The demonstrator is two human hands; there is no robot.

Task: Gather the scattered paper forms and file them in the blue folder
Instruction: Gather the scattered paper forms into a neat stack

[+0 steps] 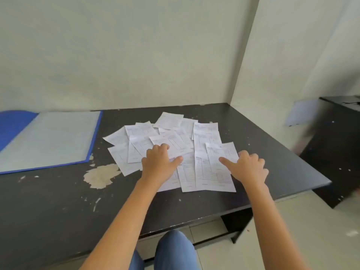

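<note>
Fingers point(163, 148) of the left hand point(158, 163): loosely bent, tips down on the paper forms point(206, 137), thumb splayed flat on a sheet. Right hand point(250, 168): one digit laid straight across the nearest-right sheet, the others curled at that sheet's right edge. Cannot tell whether they pinch it.

Forms: overlapping, scattered fan on the table point(58, 201), right of centre. Both hands are at its near side.

Blue folder point(58, 137): lies open and flat at the far left of the table, apart from the forms, pale inner leaf up. Its left part runs out of view.

Surface: dark tabletop, flecked with pale chips. A large worn patch point(101, 175) lies between the folder's near corner and the forms.

Room: pale wall point(136, 55) directly behind the table, a corner at the right. A dark cabinet point(335, 152) stands further right on a tiled floor point(311, 230).

Edges: the far edge meets the wall. The right corner of the table lies near the right hand, with bare top between the forms and that edge. There is broad bare tabletop near-left, below the folder. A knee point(173, 248) in blue cloth is at the near edge.
</note>
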